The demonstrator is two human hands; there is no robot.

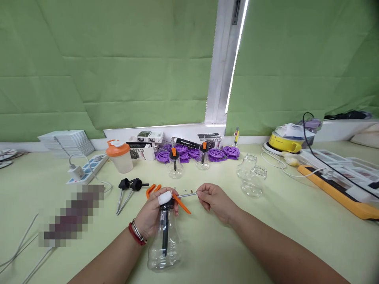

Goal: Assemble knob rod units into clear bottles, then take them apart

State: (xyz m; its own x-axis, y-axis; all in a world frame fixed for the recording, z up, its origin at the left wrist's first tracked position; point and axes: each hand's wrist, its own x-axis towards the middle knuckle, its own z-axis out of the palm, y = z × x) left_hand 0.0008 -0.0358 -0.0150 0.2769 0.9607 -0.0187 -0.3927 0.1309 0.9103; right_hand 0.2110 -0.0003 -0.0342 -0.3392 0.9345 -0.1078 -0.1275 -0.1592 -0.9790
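My left hand (149, 215), with a white wrap on one finger, is closed around the black neck of a clear spray bottle (164, 258). A black tube shows inside the bottle, and an orange trigger (183, 205) sticks out to the right. My right hand (214, 201) pinches the far end of a thin metal rod (188, 195) that reaches to the bottle's head. How the rod joins the head is hidden by my left fingers. Tiny parts (192, 191) lie just behind the rod. Black sprayer heads (136, 184) with metal tubes and loose orange triggers (151, 191) lie to the left.
Two bottles with sprayer heads (176, 172) stand before purple reels (217, 155) and boxes (145, 152). Two headless clear bottles (251, 187) are at right, near a yellow pot (282, 142) and a yellow-orange case (334, 193). An orange-lidded cup (122, 161) and power strip (91, 167) stand left.
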